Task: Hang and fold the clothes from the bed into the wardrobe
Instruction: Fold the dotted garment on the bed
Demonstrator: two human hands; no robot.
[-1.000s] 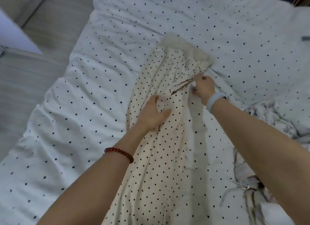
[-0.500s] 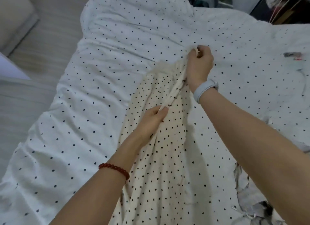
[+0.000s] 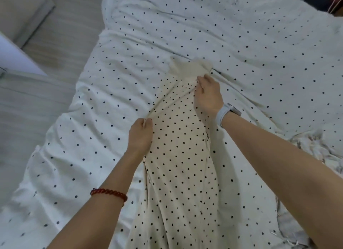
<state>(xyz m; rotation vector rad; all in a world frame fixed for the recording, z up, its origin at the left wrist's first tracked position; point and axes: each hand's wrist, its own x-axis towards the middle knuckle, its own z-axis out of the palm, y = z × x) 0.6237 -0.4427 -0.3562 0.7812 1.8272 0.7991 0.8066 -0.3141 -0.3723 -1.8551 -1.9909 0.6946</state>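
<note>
Cream garment with small black polka dots [image 3: 178, 156], thin soft fabric, is lying lengthwise down the middle of the bed, running from the near edge of view up to a plain cream ruffled end [image 3: 191, 67] at the far side. It is resting on the white duvet with sparse dark dots [image 3: 241, 44] that is covering the bed.

Left hand [image 3: 140, 135] is sitting at the garment's left edge, its grip narrow, thumb and fingertips pinching a fold of the cream fabric. A red beaded bracelet [image 3: 109, 193] is circling that wrist.

Right hand [image 3: 207, 96] is lying on the garment's upper right part, just below the ruffle; fingers are curling onto the cloth, and fabric is bunching into creases under them. A pale grey wristband with a watch face [image 3: 227, 113] is sitting on that wrist.

Crumpled white-and-grey patterned cloth [image 3: 319, 143] is lying at the right edge of the bed, apart from the garment. Pale wood-look floor [image 3: 61, 35] is showing at far left.
</note>
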